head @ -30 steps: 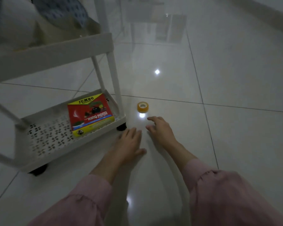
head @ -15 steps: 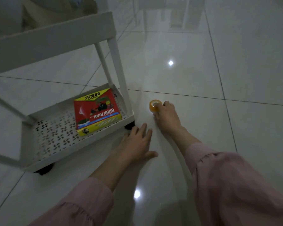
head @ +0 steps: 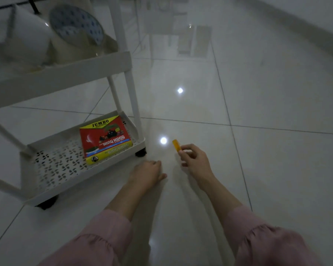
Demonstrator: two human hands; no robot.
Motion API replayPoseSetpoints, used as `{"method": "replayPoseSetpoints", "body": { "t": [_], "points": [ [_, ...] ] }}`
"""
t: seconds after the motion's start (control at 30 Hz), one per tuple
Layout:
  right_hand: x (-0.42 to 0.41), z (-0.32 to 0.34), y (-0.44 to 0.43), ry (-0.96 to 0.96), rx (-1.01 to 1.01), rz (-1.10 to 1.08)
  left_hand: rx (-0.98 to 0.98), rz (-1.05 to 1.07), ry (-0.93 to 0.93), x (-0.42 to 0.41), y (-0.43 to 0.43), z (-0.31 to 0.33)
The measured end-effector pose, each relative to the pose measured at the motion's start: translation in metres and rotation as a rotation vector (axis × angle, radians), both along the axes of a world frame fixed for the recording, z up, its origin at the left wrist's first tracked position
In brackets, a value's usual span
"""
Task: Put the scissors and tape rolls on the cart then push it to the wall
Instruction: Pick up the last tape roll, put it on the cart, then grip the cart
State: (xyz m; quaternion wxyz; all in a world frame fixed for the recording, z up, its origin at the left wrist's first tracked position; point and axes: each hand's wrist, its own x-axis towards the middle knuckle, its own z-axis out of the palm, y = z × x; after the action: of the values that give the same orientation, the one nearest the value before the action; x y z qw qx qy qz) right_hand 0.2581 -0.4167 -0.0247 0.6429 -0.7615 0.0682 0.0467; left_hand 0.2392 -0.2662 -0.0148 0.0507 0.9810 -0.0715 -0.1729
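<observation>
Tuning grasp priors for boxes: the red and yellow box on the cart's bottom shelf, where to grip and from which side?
Grip the red and yellow box across its two long side edges, coming from above. It lies flat on the perforated bottom shelf, so its underside is blocked. The cart post and shelf rim crowd its far-right corner, and the middle tier overhangs, so angling in from the open near side looks safest.

Floor [head: 258, 104]: glossy, smooth pale tiles with thin dark grout lines; reflects 2 bright light spots. Cart [head: 96, 68]: matt white, looks like plastic or painted metal; lower shelf perforated with small cut-outs. Wheels [head: 140, 152]: dark, matt. Box [head: 105, 140]: printed cardboard, slight sheen. Tape roll [head: 176, 145]: amber, translucent, glossy. Sleeves [head: 265, 244]: pink cloth, matt, gathered at the cuffs.
</observation>
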Motion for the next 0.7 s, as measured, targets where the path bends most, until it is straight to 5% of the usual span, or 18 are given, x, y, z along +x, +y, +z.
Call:
{"method": "replayPoseSetpoints", "body": {
  "t": [0.17, 0.43, 0.57, 0.7],
  "points": [
    [-0.041, 0.059, 0.01, 0.017, 0.261, 0.02, -0.169, 0.027, -0.313, -0.032, 0.023, 0.067],
    [-0.079, 0.207, 0.111, -0.239, 0.358, 0.109, -0.198, -0.098, -0.914, -0.102, 0.11, 0.227],
    [-0.095, 0.253, 0.165, -0.415, 0.209, 0.176, -0.12, -0.044, -1.226, -0.143, 0.166, 0.278],
    [-0.097, 0.273, 0.212, -0.592, -0.161, 0.273, -0.306, 0.235, -1.355, -0.164, 0.213, 0.295]
  ]
}}
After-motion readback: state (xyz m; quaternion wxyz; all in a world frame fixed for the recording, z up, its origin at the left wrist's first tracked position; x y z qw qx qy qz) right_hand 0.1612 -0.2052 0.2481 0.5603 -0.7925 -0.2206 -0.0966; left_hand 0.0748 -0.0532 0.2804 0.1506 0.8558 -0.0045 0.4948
